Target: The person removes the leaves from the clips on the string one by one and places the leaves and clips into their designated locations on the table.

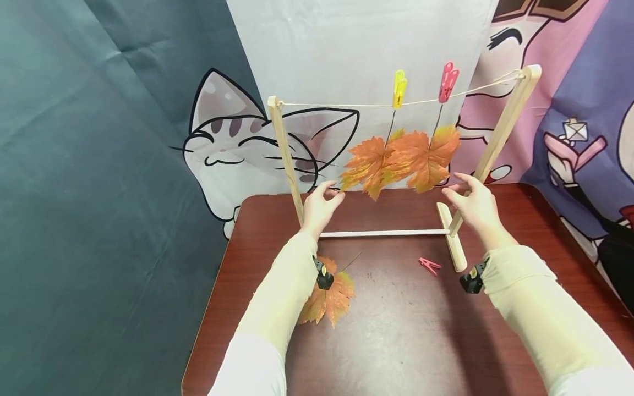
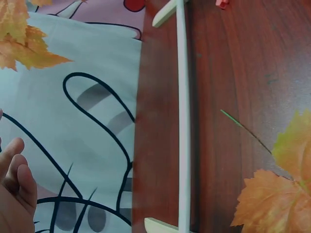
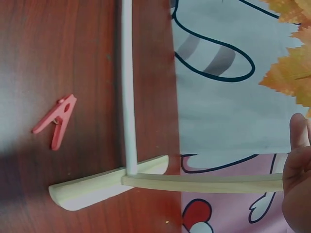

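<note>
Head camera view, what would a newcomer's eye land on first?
Probably the two orange leaves, hanging from the string by a yellow clip and a pink clip. Next, the left hand and right hand raised on either side of them. Below, a third leaf, partly hidden by the left sleeve, lies on the table.

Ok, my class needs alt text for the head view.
Left hand and right hand flank two orange leaves hanging by a yellow clip and a pink clip from a string on a wooden frame. Another leaf and another pink clip lie on the table.
</note>
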Action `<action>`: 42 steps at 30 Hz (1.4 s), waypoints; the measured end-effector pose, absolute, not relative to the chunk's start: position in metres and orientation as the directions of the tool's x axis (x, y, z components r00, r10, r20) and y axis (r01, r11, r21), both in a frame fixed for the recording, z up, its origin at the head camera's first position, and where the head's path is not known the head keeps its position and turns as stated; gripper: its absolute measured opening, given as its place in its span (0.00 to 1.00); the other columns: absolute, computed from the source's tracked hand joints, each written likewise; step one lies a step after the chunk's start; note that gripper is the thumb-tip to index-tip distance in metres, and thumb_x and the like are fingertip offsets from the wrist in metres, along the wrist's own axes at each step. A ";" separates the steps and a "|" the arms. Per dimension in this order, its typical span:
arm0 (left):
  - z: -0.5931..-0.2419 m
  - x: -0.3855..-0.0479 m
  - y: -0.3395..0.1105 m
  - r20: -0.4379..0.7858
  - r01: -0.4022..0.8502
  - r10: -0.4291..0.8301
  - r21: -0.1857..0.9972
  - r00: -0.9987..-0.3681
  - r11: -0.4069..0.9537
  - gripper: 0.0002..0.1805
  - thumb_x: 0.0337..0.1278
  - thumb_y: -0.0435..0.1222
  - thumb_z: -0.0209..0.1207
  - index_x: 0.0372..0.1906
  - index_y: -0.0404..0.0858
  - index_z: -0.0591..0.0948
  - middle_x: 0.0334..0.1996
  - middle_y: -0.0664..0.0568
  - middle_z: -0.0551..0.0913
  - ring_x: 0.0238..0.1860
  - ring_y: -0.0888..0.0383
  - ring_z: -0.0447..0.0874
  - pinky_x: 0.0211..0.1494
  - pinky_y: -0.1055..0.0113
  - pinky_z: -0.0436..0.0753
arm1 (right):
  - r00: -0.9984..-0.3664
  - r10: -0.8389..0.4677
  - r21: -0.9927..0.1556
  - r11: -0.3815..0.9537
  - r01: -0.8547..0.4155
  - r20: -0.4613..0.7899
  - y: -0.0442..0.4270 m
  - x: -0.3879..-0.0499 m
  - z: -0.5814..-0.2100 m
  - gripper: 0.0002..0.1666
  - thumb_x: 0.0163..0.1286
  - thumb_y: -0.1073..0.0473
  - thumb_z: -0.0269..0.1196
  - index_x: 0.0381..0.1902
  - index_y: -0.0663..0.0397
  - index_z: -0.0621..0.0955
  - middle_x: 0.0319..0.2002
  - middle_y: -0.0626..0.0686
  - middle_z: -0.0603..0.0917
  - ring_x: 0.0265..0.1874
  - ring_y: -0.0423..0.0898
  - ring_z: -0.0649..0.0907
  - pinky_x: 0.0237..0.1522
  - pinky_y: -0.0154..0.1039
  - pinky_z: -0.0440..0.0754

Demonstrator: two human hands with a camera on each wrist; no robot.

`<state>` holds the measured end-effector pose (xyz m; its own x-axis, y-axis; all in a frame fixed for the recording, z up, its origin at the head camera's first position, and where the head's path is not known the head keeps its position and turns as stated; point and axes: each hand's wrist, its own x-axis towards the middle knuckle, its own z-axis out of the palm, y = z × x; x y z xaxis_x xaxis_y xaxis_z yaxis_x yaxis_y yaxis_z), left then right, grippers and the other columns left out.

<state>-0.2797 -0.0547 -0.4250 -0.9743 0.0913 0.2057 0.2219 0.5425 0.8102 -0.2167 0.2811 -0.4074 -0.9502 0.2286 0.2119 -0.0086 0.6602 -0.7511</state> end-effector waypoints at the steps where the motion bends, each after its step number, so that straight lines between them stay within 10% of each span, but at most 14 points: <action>1: -0.423 -0.280 -0.055 0.207 0.223 0.091 0.812 -0.974 0.539 0.24 0.55 0.49 0.61 0.58 0.50 0.77 0.39 0.59 0.85 0.39 0.57 0.81 0.43 0.62 0.76 | -0.951 0.229 -0.753 0.658 -0.008 0.210 0.281 -0.217 -0.406 0.36 0.65 0.45 0.60 0.66 0.56 0.67 0.46 0.62 0.80 0.16 0.24 0.75 0.19 0.26 0.72; 23: -0.399 -0.282 -0.066 0.235 0.244 0.078 0.850 -0.969 0.467 0.21 0.56 0.37 0.58 0.57 0.51 0.78 0.41 0.56 0.84 0.30 0.62 0.81 0.31 0.70 0.73 | -0.937 0.243 -0.792 0.609 -0.054 0.250 0.278 -0.221 -0.371 0.35 0.64 0.47 0.62 0.66 0.54 0.67 0.34 0.32 0.76 0.16 0.27 0.78 0.22 0.23 0.72; 36: -0.370 -0.281 -0.054 0.278 0.272 0.045 0.875 -0.959 0.401 0.18 0.60 0.41 0.56 0.55 0.52 0.80 0.42 0.55 0.83 0.16 0.62 0.67 0.28 0.69 0.69 | -0.926 0.250 -0.809 0.581 -0.089 0.282 0.275 -0.224 -0.346 0.34 0.64 0.50 0.63 0.65 0.54 0.69 0.34 0.33 0.76 0.20 0.24 0.77 0.24 0.21 0.74; 42: -0.354 -0.282 -0.053 0.296 0.286 0.037 0.871 -0.954 0.400 0.19 0.59 0.43 0.56 0.56 0.54 0.79 0.43 0.57 0.83 0.32 0.62 0.79 0.39 0.68 0.74 | -0.918 0.236 -0.788 0.604 -0.117 0.317 0.272 -0.225 -0.338 0.32 0.64 0.49 0.63 0.64 0.53 0.71 0.35 0.35 0.77 0.18 0.23 0.77 0.23 0.21 0.73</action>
<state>-0.2816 -0.0534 -0.3542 -0.9544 0.0365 0.2964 0.2857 0.4003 0.8707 -0.2249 0.2720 -0.3377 -0.9184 0.2364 0.3173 -0.1167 0.6045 -0.7881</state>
